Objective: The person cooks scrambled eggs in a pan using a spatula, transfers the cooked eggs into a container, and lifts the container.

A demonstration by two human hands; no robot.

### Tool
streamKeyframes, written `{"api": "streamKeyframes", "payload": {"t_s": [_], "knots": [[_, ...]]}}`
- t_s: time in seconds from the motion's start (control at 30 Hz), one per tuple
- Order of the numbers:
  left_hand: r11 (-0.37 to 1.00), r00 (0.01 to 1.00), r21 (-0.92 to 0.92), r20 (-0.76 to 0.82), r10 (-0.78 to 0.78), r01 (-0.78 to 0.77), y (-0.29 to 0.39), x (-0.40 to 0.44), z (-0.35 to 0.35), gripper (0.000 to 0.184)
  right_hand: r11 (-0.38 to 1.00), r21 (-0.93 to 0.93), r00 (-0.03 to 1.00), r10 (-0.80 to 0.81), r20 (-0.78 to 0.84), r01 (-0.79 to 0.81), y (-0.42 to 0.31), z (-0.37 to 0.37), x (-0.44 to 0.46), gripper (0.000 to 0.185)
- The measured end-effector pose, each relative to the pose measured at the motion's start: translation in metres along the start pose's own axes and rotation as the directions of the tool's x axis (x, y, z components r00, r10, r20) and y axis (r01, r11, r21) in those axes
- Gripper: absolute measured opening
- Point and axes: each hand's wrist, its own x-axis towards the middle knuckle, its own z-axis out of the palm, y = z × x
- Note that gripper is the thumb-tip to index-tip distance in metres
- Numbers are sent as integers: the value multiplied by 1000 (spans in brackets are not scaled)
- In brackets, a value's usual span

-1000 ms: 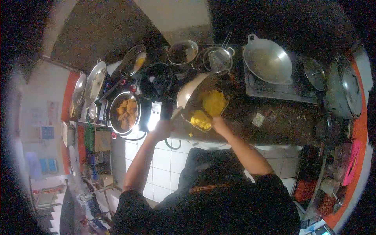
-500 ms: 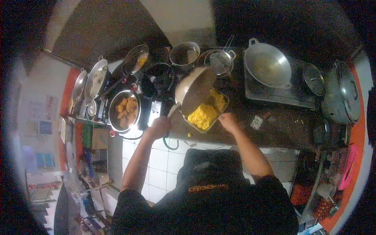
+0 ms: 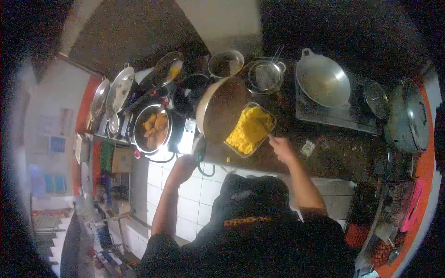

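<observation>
My left hand (image 3: 183, 169) is closed around the handle of a frying pan (image 3: 221, 111). The pan is tipped steeply, its brownish inside facing right. Just right of it, a rectangular tray (image 3: 238, 155) on the counter holds a heap of bright yellow food (image 3: 244, 134) that looks like scrambled egg. At the tray's right edge, my right hand (image 3: 282, 148) is closed on a utensil with a pale handle; its far end is hard to make out against the shaded part of the food. A small yellow crumb (image 3: 228, 159) lies on the counter in front of the tray.
Left of the pan, a pot (image 3: 152, 129) of brown fried-looking pieces stands by the stove. Behind are a steel pot (image 3: 225, 64), a strainer (image 3: 266, 76) and a large wok (image 3: 323, 83). A small packet (image 3: 307, 148) lies right; a lidded pot (image 3: 408, 118) stands far right.
The pan has shifted left relative to the tray, uncovering more of the yellow food. My right hand stays near the tray's right edge. The whole view has shifted slightly.
</observation>
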Motion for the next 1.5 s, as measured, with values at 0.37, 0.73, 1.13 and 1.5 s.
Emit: {"api": "streamKeyframes", "payload": {"t_s": [0.37, 0.73, 1.13, 1.5], "knots": [[994, 1000, 110, 17, -23, 21, -71, 11, 47, 24, 453, -640, 784, -384, 488, 621, -79, 42, -2, 23], [995, 994, -17, 45, -101, 102, -79, 31, 66, 20, 318, -620, 695, -402, 597, 717, -30, 30, 18, 35], [768, 915, -531, 33, -403, 358, -98, -47, 52, 10, 856, 266, 731, 175, 660, -444, 48, -16, -74, 20], [613, 734, -507, 60, -677, 606, -156, -139, 54, 9, 652, 277, 613, 367, 699, -706, 98, 96, -42, 25]]}}
